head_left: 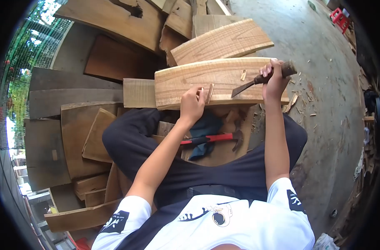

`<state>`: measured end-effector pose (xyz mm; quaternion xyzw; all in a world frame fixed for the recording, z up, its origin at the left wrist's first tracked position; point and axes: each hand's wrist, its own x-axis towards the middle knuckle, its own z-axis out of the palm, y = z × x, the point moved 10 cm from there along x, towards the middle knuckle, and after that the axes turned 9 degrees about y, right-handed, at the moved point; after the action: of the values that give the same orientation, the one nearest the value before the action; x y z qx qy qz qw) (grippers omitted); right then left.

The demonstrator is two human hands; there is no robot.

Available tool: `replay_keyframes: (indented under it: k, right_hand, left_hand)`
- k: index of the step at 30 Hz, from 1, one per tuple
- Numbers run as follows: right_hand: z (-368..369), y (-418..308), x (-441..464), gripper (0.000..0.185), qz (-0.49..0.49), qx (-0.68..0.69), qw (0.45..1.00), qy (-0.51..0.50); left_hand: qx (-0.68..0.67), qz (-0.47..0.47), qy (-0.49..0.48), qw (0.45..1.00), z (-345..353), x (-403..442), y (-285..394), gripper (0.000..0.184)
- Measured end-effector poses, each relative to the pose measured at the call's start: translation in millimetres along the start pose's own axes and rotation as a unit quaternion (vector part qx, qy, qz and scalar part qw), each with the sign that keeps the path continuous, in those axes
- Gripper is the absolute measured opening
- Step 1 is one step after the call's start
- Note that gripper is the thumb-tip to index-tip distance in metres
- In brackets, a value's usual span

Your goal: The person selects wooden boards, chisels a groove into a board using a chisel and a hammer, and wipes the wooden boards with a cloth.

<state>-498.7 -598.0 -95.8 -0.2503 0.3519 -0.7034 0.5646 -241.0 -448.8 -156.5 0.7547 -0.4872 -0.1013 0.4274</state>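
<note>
My right fingers [265, 71] wrap chisel [245, 87] | left fingers [199, 92] curled by wood sliver [210, 93], pinch unclear | likely chiselling plank [173, 85] | next wants steady aim

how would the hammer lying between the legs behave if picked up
The hammer would probably feel head-heavy, since its dark claw head sits at one end. Its straight handle looks stiff, and the curved claw should likely discourage rolling.

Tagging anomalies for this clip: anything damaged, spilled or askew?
Two things. The large board at upper left has a jagged dark hole, which looks like damage. Wood chips litter the floor on the right; with a chisel in the right hand, probably just work debris.
</note>
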Motion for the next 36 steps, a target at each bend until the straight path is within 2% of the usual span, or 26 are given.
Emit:
replay_keyframes:
  k: [3,5,8,12,19,23,25,28,36]
  right_hand:
    - [6,2,-3,0.021,-0.009,0.021,1.000,-0.008]
    - [12,2,-7,0.021,-0.014,0.014,1.000,-0.006]
    - [23,4,-15,0.020,-0.028,0.001,0.999,-0.036]
    - [38,0,-25,0.016,-0.066,-0.039,0.995,-0.071]
    - [51,-12,-36,0.016,-0.127,-0.069,0.984,-0.107]
    - [53,-10,-36,0.016,-0.113,-0.044,0.985,-0.124]
    - [53,-8,-35,0.016,-0.091,-0.038,0.987,-0.131]
    - [55,-11,-39,0.014,-0.078,-0.052,0.987,-0.134]
    - [53,-16,-39,0.014,-0.082,-0.036,0.987,-0.133]
  left_hand:
    - [-0.005,0.012,-0.014,1.000,0,-8,-6,0.021]
    - [0.056,0.124,0.009,0.991,-1,-17,12,0.027]
    - [0.114,0.152,0.006,0.982,0,-25,25,0.035]
    - [0.086,0.194,0.002,0.977,14,-28,22,0.035]
    - [0.080,0.152,0.000,0.985,0,-22,26,0.029]
    - [0.064,0.162,-0.016,0.985,-2,-20,21,0.027]
    - [0.095,0.199,-0.048,0.974,5,-20,27,0.025]
    - [0.070,0.185,-0.050,0.979,10,-17,27,0.024]
    - [0.071,0.194,-0.006,0.978,6,-16,37,0.027]
